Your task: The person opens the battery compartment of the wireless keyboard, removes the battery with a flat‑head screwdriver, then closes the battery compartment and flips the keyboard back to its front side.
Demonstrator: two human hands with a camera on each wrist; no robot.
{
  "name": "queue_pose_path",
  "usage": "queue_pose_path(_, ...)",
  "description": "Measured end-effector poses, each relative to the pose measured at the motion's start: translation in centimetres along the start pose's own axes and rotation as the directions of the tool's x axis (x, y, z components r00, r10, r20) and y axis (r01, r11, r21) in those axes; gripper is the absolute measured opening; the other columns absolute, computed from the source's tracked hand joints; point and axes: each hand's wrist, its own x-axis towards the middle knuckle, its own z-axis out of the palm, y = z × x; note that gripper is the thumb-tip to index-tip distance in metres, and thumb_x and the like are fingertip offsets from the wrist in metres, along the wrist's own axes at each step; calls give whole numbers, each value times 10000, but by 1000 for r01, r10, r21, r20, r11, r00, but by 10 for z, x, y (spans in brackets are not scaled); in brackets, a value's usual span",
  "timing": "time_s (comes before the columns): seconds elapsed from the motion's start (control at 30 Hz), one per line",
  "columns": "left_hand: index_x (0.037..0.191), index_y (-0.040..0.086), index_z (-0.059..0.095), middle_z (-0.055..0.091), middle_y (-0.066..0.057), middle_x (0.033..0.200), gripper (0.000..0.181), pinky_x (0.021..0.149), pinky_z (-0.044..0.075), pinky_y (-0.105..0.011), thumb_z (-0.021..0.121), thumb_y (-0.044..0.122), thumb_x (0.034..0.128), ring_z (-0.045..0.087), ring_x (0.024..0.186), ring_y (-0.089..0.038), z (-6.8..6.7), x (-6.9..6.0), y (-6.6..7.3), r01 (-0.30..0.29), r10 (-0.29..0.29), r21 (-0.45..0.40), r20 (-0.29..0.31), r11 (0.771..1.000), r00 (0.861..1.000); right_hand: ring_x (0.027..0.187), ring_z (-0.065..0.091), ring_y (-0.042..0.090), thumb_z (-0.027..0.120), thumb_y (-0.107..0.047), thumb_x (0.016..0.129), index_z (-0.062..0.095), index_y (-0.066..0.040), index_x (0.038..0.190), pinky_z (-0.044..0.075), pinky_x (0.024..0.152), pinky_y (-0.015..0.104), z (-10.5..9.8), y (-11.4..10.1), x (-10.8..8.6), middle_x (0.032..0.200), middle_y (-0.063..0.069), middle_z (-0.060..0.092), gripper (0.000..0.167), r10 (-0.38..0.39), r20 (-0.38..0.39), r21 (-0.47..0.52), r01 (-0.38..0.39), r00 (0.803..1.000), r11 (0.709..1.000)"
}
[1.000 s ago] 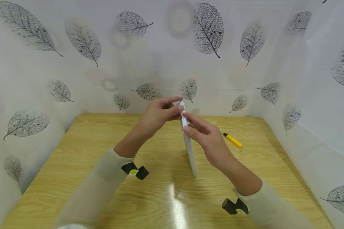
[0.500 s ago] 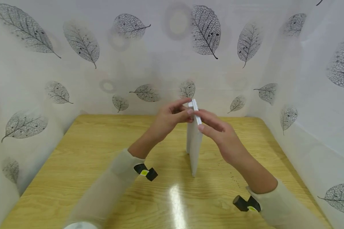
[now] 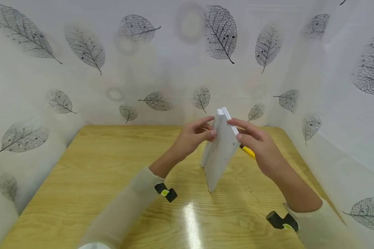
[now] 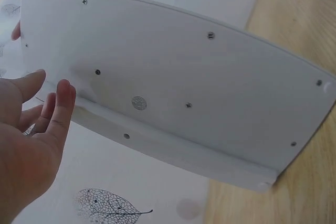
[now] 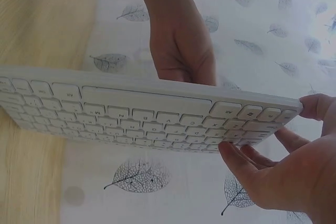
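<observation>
A white keyboard (image 3: 222, 148) stands on one short end on the wooden table, tilted. Its back shows several screws and a raised long ridge (image 4: 173, 142); the keys (image 5: 152, 121) face the right wrist camera. My right hand (image 3: 266, 150) grips the upper end, with thumb and fingers about the edge. My left hand (image 3: 190, 138) is by the ridge near the top, its thumb and fingers spread apart; whether the fingertips touch the keyboard is hard to tell. A screwdriver with a yellow handle (image 3: 248, 152) lies behind my right hand, partly hidden.
The wooden table (image 3: 127, 152) runs back to a pale curtain (image 3: 162, 69) printed with leaves, which also hangs at both sides. Small dark specks (image 3: 252, 193) lie on the table right of the keyboard. A black camera (image 3: 282, 221) sits on my right wrist.
The keyboard's upper end has moved right and its back has turned toward the head camera. Both hands moved right; my left hand slid lower from the top corner, its fingers looser.
</observation>
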Motion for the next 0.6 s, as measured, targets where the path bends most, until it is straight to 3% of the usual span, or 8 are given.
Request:
queue_pose_path(0.13,1482,171,510,611,-103,1217,531,930,560,-488,677,231,981,659,1021,-242,2,-1,-14,32,-34,72,29,997,999,1294,517,150,458,-274,1070,514,-212,1472,384,1073,374,-11,4,-4,1520,-13,468,411,-7,-15,-61,6,1000,998)
queue_pose_path(0.2,1478,180,518,585,-102,1282,538,921,556,-525,690,246,973,641,1065,-260,3,-1,-22,49,-52,99,36,994,998,1275,526,121,462,-267,1071,545,-224,1451,408,1052,310,-17,5,-6,1512,-51,487,392,-28,-37,-137,23,999,990)
queue_pose_path(0.3,1464,201,536,535,-79,1374,541,920,557,-499,710,269,957,608,1129,-264,5,-2,-31,77,-84,152,34,985,996,1246,555,110,456,-246,1075,574,-202,1428,436,1007,222,-26,7,-7,1492,-42,522,375,-61,-54,-204,48,997,978)
queue_pose_path(0.43,1477,185,515,491,-85,1442,582,986,514,-457,728,278,944,560,1216,-276,8,-4,-44,100,-111,191,47,976,993,1204,580,97,485,-292,1070,565,-205,1438,456,957,163,-37,9,-10,1467,-25,539,386,-28,-64,-232,12,998,973)
queue_pose_path(0.6,1546,196,408,462,-72,1488,716,1028,488,-464,748,310,926,514,1284,-277,13,-8,-60,163,-179,168,86,972,980,1128,611,87,544,-322,1046,545,-229,1454,454,919,145,-49,13,-13,1327,-18,622,418,15,-77,-277,-36,997,960)
